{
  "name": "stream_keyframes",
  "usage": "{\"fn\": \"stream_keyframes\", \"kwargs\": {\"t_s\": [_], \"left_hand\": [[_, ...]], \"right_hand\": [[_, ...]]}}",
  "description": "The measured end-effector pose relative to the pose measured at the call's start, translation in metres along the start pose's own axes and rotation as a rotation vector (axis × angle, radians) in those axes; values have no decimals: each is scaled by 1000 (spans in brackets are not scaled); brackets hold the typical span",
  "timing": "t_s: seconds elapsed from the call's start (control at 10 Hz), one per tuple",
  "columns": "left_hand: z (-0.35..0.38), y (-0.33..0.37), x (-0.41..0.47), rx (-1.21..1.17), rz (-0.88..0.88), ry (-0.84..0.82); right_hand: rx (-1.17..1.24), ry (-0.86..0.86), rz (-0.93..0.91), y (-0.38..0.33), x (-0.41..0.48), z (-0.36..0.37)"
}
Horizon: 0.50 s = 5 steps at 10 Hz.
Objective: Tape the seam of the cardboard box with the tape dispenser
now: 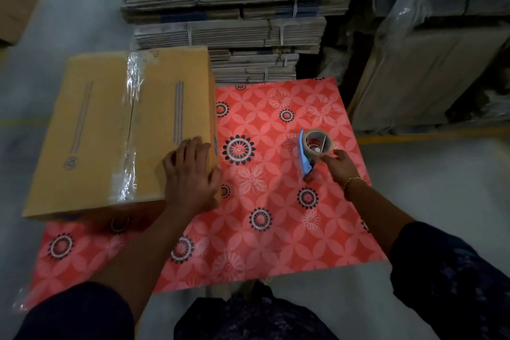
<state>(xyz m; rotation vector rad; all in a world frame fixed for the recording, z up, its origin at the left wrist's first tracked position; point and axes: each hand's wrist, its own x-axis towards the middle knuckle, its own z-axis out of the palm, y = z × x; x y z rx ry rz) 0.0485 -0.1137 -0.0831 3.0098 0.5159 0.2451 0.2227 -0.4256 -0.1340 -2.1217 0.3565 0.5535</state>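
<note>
Left hand [190,174] flat on box [110,130]; right hand [340,165] touching dispenser [311,152].

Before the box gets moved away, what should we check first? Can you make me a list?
1. Clear tape runs the length of the seam on the cardboard box: ok.
2. Tape lies smooth: not ok, it looks wrinkled.
3. Left hand rests on the box's near right corner: ok.
4. Right hand touches the tape dispenser on the red flowered mat: ok.
5. Tape cut free from the roll: cannot tell.
</note>
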Motion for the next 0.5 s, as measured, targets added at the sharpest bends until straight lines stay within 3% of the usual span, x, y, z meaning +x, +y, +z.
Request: {"fn": "stream_keyframes", "kwargs": {"t_s": [0.3,0.5], "left_hand": [[-11,-15,6,-75,29,-99],[-45,-27,14,-146,144,-25]], "right_hand": [[-89,69,-255,-38,-67,-8],[-313,172,-417,-68,-110,-5]]}}
